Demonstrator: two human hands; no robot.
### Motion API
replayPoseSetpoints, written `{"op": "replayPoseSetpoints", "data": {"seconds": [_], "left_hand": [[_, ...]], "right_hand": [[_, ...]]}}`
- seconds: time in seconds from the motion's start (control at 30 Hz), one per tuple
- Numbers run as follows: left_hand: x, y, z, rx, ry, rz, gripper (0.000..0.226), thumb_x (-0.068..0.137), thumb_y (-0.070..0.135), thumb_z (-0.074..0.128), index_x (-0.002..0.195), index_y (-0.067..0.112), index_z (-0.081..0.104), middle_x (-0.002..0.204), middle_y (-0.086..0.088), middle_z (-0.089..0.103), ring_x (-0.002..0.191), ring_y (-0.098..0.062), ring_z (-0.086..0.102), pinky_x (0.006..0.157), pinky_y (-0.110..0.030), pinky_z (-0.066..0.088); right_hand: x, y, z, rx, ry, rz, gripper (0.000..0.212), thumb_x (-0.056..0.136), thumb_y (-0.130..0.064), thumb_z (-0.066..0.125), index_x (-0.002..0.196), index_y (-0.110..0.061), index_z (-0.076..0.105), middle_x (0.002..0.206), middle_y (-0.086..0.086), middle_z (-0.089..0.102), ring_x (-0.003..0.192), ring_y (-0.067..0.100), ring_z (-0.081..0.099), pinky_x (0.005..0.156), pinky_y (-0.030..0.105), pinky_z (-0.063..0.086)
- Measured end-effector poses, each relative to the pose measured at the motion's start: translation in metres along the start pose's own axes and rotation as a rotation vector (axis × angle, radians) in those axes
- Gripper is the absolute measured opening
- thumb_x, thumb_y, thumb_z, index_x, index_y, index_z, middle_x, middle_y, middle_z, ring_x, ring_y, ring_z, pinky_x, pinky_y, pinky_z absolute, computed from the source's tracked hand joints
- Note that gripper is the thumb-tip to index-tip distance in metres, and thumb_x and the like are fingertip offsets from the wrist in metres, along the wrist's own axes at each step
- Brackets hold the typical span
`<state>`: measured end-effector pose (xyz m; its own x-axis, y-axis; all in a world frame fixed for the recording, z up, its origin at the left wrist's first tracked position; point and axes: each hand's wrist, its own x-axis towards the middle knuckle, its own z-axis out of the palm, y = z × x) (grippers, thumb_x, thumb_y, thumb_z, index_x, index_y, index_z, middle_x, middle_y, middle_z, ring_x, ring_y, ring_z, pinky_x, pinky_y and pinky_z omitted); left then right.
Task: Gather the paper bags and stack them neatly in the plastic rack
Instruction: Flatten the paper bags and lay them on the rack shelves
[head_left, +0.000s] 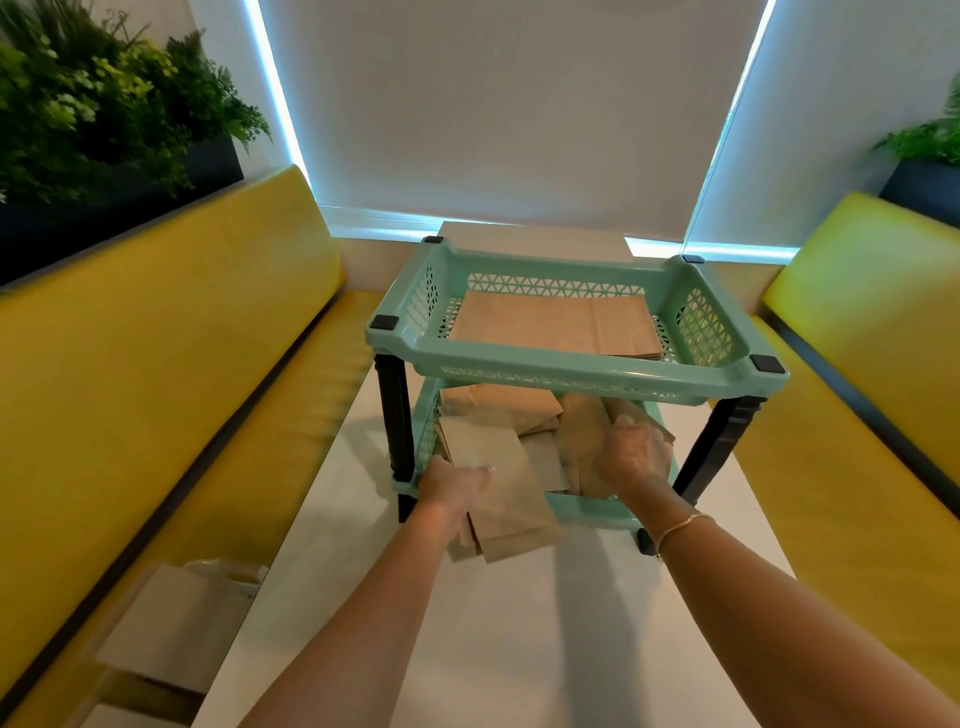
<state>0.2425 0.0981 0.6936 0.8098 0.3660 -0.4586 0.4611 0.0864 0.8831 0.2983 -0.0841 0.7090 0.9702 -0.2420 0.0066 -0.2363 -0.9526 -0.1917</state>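
Hands at the lower tier of the mint plastic rack (571, 364) on the white counter (545, 623). I see my left hand (454, 486) clamped on a few paper bags (498, 493) overhanging the tier's front edge; my right hand (631, 457) rests on loose bags (582, 436) inside — whether it grips them I cannot tell. Stacked bags (550, 325) lie flat in the upper tier.

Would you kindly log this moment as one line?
left hand grips bags | right hand on lower-tier pile | top tier stacked
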Motion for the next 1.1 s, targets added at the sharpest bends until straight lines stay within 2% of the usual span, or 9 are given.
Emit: {"op": "replayPoseSetpoints", "data": {"seconds": [0.13,0.3,0.4,0.5,0.63,0.73,0.83,1.03,1.1], "left_hand": [[-0.002,0.001,0.000,-0.012,-0.014,0.001,0.046,0.078,0.006,0.073,0.118,-0.001,0.052,0.116,-0.017,0.062,0.104,-0.031,0.061,0.092,-0.043,0.051],[-0.003,0.001,-0.002,-0.015,-0.028,-0.007,0.043,0.081,0.005,0.070,0.119,-0.001,0.050,0.115,-0.016,0.061,0.106,-0.033,0.059,0.090,-0.041,0.051],[-0.002,0.003,-0.004,-0.007,-0.025,-0.021,0.042,0.082,0.008,0.070,0.119,0.001,0.051,0.115,-0.017,0.061,0.104,-0.033,0.060,0.090,-0.041,0.051],[-0.004,0.003,-0.003,-0.001,-0.023,-0.013,0.041,0.083,0.007,0.068,0.120,0.001,0.053,0.116,-0.016,0.061,0.103,-0.032,0.060,0.085,-0.037,0.052],[-0.009,0.003,-0.001,0.002,-0.013,0.007,0.043,0.085,0.008,0.066,0.124,0.000,0.050,0.121,-0.015,0.059,0.108,-0.031,0.057,0.081,-0.031,0.047],[-0.008,0.003,-0.001,-0.043,-0.021,-0.014,0.041,0.087,0.010,0.064,0.125,0.001,0.051,0.118,-0.017,0.060,0.105,-0.032,0.058,0.081,-0.035,0.048],[-0.008,0.000,-0.003,-0.132,-0.031,-0.051,0.033,0.092,0.014,0.056,0.124,0.005,0.053,0.114,-0.017,0.062,0.100,-0.032,0.060,0.082,-0.041,0.052],[-0.013,-0.004,-0.005,-0.329,-0.098,-0.147,0.040,0.095,0.046,0.044,0.113,0.012,0.055,0.110,-0.012,0.064,0.102,-0.033,0.062,0.091,-0.048,0.051],[-0.015,-0.006,-0.005,-0.312,-0.120,-0.138,0.037,0.093,0.041,0.051,0.116,0.013,0.053,0.113,-0.013,0.063,0.103,-0.032,0.061,0.090,-0.047,0.051]], "right_hand": [[-0.001,-0.003,-0.002,0.186,-0.047,0.027,0.012,0.082,-0.008,0.052,0.093,-0.013,0.057,0.099,0.010,0.064,0.096,0.026,0.058,0.083,0.035,0.049],[-0.003,-0.005,-0.012,0.369,0.029,0.078,0.010,0.084,-0.009,0.053,0.086,-0.013,0.062,0.088,0.009,0.064,0.084,0.025,0.060,0.065,0.030,0.044],[-0.002,0.000,-0.024,0.726,0.107,0.155,0.019,0.089,-0.011,0.050,0.099,-0.002,0.065,0.103,0.017,0.065,0.089,0.031,0.059,0.071,0.034,0.045],[-0.005,0.005,-0.036,0.873,0.025,0.184,0.030,0.094,-0.003,0.044,0.118,0.011,0.056,0.121,0.027,0.057,0.110,0.038,0.054,0.089,0.038,0.043],[-0.009,-0.001,-0.030,1.065,-0.032,0.319,0.022,0.091,-0.026,0.057,0.104,-0.008,0.063,0.102,0.011,0.064,0.099,0.029,0.059,0.093,0.040,0.049],[-0.019,-0.007,-0.016,1.150,-0.200,0.312,0.015,0.089,-0.026,0.061,0.078,-0.017,0.057,0.081,0.005,0.059,0.081,0.021,0.058,0.076,0.038,0.054],[-0.033,-0.011,-0.003,1.138,-0.252,0.240,0.024,0.092,-0.019,0.058,0.069,-0.016,0.050,0.066,0.001,0.050,0.058,0.014,0.044,0.053,0.028,0.041],[-0.051,-0.017,0.010,1.035,-0.213,0.180,0.020,0.092,-0.022,0.057,0.075,-0.021,0.047,0.085,0.000,0.051,0.078,0.016,0.048,0.064,0.027,0.041],[-0.055,-0.018,0.010,1.014,-0.207,0.156,0.018,0.092,-0.023,0.056,0.077,-0.019,0.047,0.085,-0.001,0.051,0.083,0.017,0.048,0.066,0.027,0.041]]}}
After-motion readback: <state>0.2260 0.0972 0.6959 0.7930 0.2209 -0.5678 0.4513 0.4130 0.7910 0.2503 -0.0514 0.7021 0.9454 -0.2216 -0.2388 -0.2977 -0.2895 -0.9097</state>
